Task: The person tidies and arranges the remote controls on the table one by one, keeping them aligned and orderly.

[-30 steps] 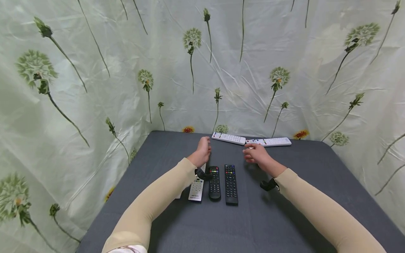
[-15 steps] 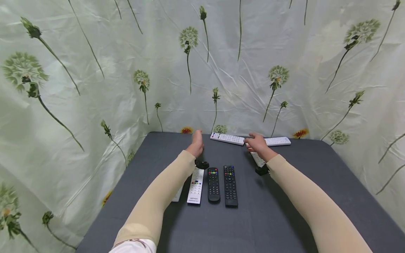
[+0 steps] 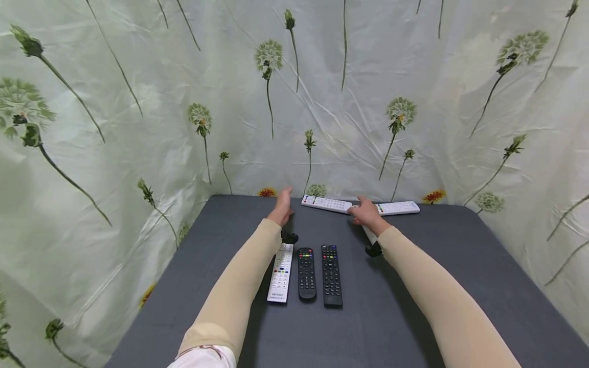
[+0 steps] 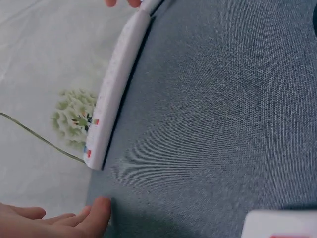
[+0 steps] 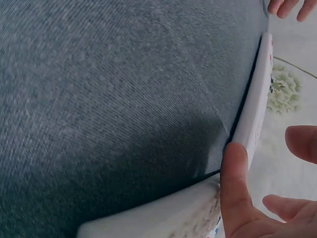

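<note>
My left hand (image 3: 281,207) reaches over the far left of the dark table with fingers extended, holding nothing; its fingers (image 4: 101,213) are apart from a white remote control (image 3: 326,203) at the back edge. My right hand (image 3: 366,211) lies where several white remotes meet. Its thumb (image 5: 235,171) overlaps the end of a slanted white remote (image 5: 163,215), partly under the hand and wrist; the other fingers are spread, not curled round it. Whether the thumb presses it I cannot tell. Another white remote (image 3: 399,207) lies to the right along the back edge.
Nearer me lie a white remote (image 3: 280,276) partly beneath my left forearm, and two black remotes (image 3: 306,274), (image 3: 332,276) standing lengthwise side by side. A flower-printed white cloth (image 3: 340,102) hangs behind the dark table (image 3: 368,327).
A slanted white remote has come into sight beneath my right hand, which has shifted slightly. My left hand has drifted left and farther away. The view has turned a little.
</note>
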Tool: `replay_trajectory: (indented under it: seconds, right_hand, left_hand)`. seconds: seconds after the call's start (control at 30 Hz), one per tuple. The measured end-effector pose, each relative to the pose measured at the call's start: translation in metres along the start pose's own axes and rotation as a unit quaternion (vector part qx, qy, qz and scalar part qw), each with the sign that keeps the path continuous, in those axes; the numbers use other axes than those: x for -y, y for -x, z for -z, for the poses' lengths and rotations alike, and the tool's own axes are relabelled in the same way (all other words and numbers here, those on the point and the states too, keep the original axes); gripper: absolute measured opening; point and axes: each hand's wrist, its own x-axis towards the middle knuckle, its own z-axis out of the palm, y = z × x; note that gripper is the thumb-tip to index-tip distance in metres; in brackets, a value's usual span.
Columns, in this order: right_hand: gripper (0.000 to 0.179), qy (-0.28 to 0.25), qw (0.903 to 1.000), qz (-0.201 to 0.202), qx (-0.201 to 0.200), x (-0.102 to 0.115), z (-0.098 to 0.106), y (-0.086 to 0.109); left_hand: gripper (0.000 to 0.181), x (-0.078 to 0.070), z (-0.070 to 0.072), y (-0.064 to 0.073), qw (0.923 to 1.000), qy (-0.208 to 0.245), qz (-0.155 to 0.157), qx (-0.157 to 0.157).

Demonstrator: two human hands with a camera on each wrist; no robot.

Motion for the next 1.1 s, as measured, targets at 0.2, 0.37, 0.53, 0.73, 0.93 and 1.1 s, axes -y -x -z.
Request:
replay_trajectory:
  seconds: [0.2, 0.37, 0.53, 0.73, 0.93, 1.1]
  right_hand:
    - [0.082, 0.061, 0.9977, 0.029, -0.002, 0.004, -0.007, -0.003]
    - [0.079, 0.113, 0.9918, 0.060, -0.001, 0.003, -0.012, -0.008]
    - [0.077, 0.131, 0.9890, 0.068, 0.010, 0.006, -0.014, -0.005]
    - [0.027, 0.160, 0.9827, 0.093, 0.001, 0.005, -0.020, -0.006]
    - [0.021, 0.124, 0.9892, 0.074, -0.027, 0.002, -0.024, -0.007]
    - [0.056, 0.002, 0.9995, 0.020, -0.023, 0.000, -0.028, -0.006]
  left_hand:
    - [0.064, 0.010, -0.002, -0.012, 0.9970, -0.077, 0.002, 0.013]
    - [0.063, 0.013, -0.006, -0.020, 0.9917, -0.126, 0.002, 0.027]
    - [0.063, 0.013, -0.010, -0.022, 0.9818, -0.180, -0.001, 0.060]
    - [0.066, 0.012, -0.009, -0.019, 0.9746, -0.212, -0.016, 0.069]
    - [0.057, 0.013, -0.006, -0.018, 0.9746, -0.216, -0.023, 0.055]
    - [0.042, 0.019, -0.002, -0.018, 0.9681, -0.249, -0.030, 0.006]
